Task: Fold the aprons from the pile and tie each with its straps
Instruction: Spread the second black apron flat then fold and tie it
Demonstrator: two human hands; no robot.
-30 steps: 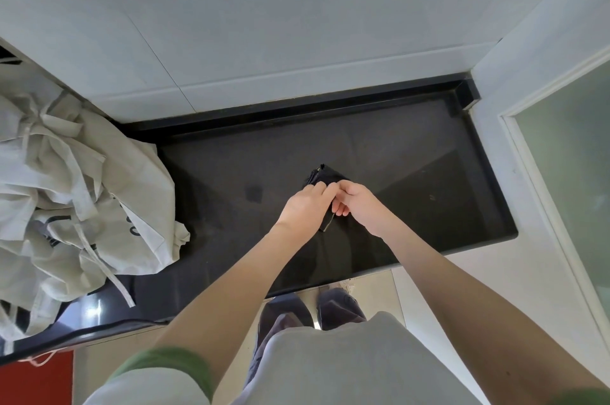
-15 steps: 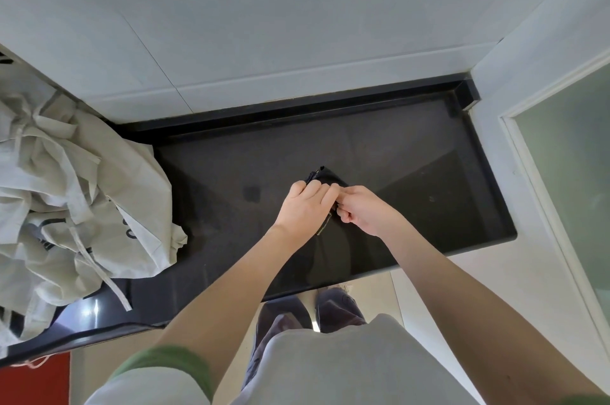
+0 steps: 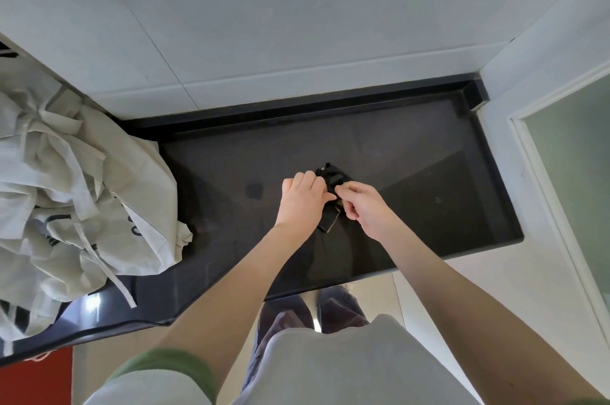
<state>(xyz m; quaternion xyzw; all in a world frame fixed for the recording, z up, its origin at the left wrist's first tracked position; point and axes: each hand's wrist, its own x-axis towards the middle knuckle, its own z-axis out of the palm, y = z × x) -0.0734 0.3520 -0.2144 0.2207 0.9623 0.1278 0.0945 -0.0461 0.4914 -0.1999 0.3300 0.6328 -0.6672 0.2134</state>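
Observation:
A small black folded apron bundle lies on the black counter, mostly hidden under my hands. My left hand covers its left side, fingers curled over the fabric. My right hand pinches a black strap at the bundle's right side, thumb and forefinger together. A loose strap end sticks out below, between the two hands. At the far left sits a crumpled pile of beige aprons with long straps trailing toward the counter's front edge.
A white tiled wall backs the counter, which has a raised black rim at the rear and right. A white frame with frosted glass stands on the right. My legs and feet show below the front edge.
My right hand has drawn slightly right and toward me, pulling on the strap. More of the black bundle shows above my hands. My left hand stays on it.

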